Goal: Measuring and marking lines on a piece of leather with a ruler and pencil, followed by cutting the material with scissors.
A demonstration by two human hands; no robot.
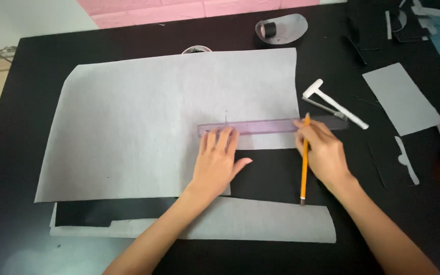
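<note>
A large grey felt sheet [143,117] lies spread on the black table [36,61]. A clear purple ruler [266,126] rests across the sheet's right part, reaching past its edge. My left hand [219,160] lies flat, fingers spread, pressing the ruler's left end onto the felt. My right hand [322,150] grips a yellow pencil [304,168] with its tip up against the ruler near the sheet's right edge.
A white-handled tool [334,104] lies just right of the ruler. A smaller grey felt piece [402,98] and scraps lie at the right. A grey strip [260,221] and black felt [103,210] lie in front. A tape roll [269,29] sits at the back.
</note>
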